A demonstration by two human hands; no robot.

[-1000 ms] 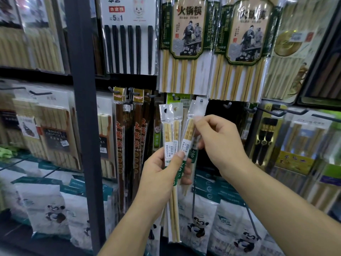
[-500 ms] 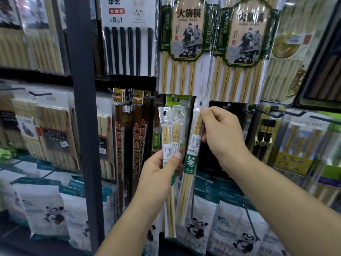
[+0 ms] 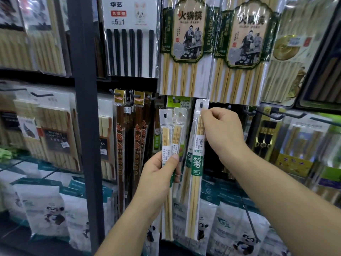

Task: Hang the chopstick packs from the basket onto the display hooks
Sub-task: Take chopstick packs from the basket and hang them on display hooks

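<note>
My right hand (image 3: 224, 133) pinches the top of one slim bamboo chopstick pack (image 3: 196, 170) with a green label. The pack's hang hole sits at a dark display hook (image 3: 201, 104) below the big hotpot chopstick packs; whether the hook passes through it I cannot tell. My left hand (image 3: 158, 174) grips two more slim packs (image 3: 170, 137), upright, just left of it, their hang holes free. The basket is out of view.
A dark shelf post (image 3: 84, 108) stands at left. Brown chopstick packs (image 3: 129, 137) hang beside my left hand. Large hotpot chopstick packs (image 3: 188, 45) hang above. Bare hooks (image 3: 276, 115) stick out at right. Panda-printed bags (image 3: 46, 211) fill the lower shelf.
My right hand drew one pack away from the bunch in my left hand and lifted it up and right to the hook. My left hand stayed nearly still with the other two.
</note>
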